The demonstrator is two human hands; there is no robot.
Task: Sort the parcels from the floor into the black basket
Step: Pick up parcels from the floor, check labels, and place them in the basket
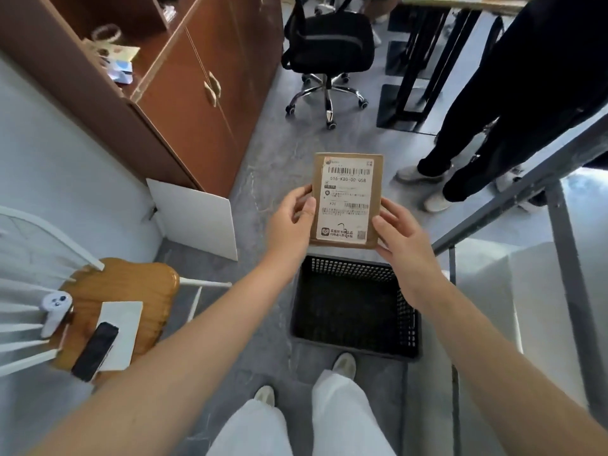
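Observation:
A flat brown cardboard parcel (347, 199) with a white shipping label faces me, held up in the air between both hands. My left hand (291, 222) grips its left edge, thumb on the front. My right hand (399, 235) holds its lower right edge. Below the parcel, on the grey floor in front of my feet, stands the black basket (408, 324), a perforated plastic crate with nothing visible inside.
A wooden chair (131, 287) at the left carries a phone, a white card and a white controller. A brown cabinet (197, 93) and a white board stand behind it. A black office chair (329, 51) is ahead. A person in black trousers (493, 126) stands at the right, by a grey metal frame (559, 232).

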